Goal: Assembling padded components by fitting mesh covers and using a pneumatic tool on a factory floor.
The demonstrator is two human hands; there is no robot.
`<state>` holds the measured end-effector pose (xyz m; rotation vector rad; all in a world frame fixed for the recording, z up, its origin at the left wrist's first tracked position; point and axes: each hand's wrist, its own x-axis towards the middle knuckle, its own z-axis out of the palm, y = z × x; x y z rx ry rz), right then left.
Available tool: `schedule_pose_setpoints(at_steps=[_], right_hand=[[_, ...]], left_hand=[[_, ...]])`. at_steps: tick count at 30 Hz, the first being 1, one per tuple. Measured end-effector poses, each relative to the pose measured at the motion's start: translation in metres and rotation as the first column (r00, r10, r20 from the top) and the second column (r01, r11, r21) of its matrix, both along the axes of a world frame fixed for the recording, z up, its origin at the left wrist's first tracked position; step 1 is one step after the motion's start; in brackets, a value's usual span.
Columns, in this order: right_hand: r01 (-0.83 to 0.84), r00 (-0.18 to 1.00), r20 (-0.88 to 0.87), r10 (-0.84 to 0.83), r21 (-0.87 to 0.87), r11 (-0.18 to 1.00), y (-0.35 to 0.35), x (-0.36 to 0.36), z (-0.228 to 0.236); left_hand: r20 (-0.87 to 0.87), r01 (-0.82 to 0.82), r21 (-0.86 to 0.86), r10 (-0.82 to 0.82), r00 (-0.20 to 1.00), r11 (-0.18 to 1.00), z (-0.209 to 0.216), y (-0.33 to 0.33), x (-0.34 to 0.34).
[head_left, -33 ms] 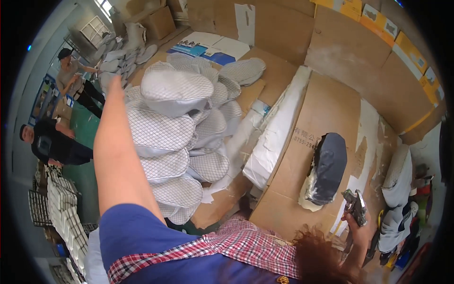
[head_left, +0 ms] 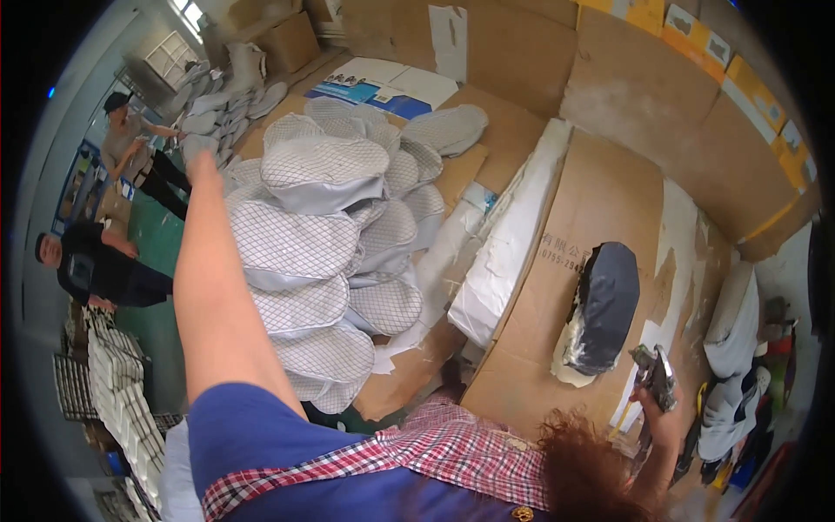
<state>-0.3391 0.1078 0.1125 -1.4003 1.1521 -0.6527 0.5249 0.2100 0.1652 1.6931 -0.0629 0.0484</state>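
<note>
My left arm stretches far to the left, past the stack of rounded grey padded pieces with diamond-patterned tops. My left hand is small and distant, at a grey piece on the far left pile; its fingers are too unclear to tell whether they grip it. At the lower right, my right hand is closed around a grimy metal spray gun. Beside the gun, a long dark pad with a ragged, cream-crusted edge lies on a cardboard sheet.
Tall cardboard panels wall in the far side and right. A white, crusted strip runs between the stack and the dark pad. Two people stand off to the left, near pale stacked pieces. Assorted grey pieces hang at far right.
My left hand has shifted slightly left and down, and now meets a grey piece on the far pile. My right hand and the spray gun have stayed almost where they were.
</note>
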Motion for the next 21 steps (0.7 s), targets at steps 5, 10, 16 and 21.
schedule_pose_setpoints(at_steps=[5, 10, 16, 21], right_hand=[[0.015, 0.868, -0.467, -0.167, -0.312, 0.950, -0.018, -0.036, -0.030], [0.190, 0.453, -0.809, -0.375, -0.323, 0.927, -0.044, -0.079, -0.077], [0.216, 0.556, -0.640, -0.531, -0.506, 0.835, -0.081, -0.195, -0.177], [0.560, 0.494, -0.298, -0.817, -0.609, 0.561, -0.156, -0.250, -0.171]], left_hand=[[-0.044, 0.150, -0.175, -0.160, 0.986, 0.973, -0.080, -0.004, -0.108], [-0.122, 0.430, -0.261, -0.471, 0.874, 0.864, -0.161, -0.008, -0.259], [-0.642, 0.750, -0.243, -0.682, 0.350, 0.615, -0.218, -0.064, -0.525], [-0.682, 0.827, -0.049, -0.623, 0.382, 0.560, -0.225, -0.069, -0.642]])
